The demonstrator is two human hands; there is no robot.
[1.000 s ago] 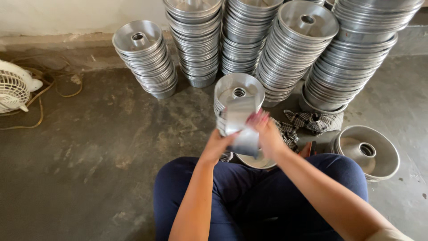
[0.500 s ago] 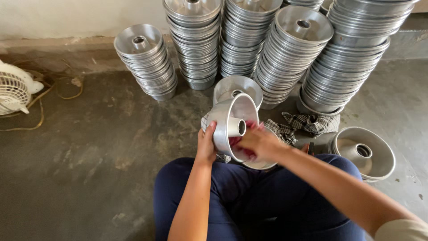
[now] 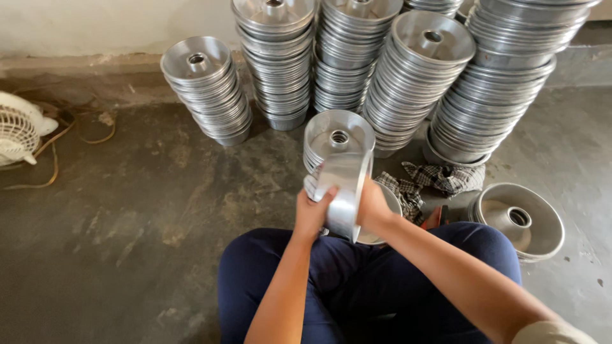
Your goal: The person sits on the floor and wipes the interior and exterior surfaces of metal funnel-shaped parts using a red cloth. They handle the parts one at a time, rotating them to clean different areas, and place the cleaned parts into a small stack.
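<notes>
Both my hands hold one shiny round metal ring pan (image 3: 344, 191) on edge above my lap. My left hand (image 3: 311, 213) grips its left side and my right hand (image 3: 373, 205) presses its right side. Its outer wall faces the camera, so the inside is hidden. Just behind it stands a short stack of the same pans (image 3: 338, 139), open side up with a centre tube. Part of another pan (image 3: 387, 216) shows under my right hand.
Tall stacks of ring pans (image 3: 414, 70) line the wall, and a lower stack (image 3: 207, 86) stands at left. A checked cloth (image 3: 440, 178) lies by a single pan (image 3: 516, 220) at right. A white fan (image 3: 19, 127) with its cord sits at far left. The floor is concrete.
The pan has turned in my hands: a moment ago its open inside and tube faced me, now it stands edge-on with its outer wall showing. My hands stayed over my lap.
</notes>
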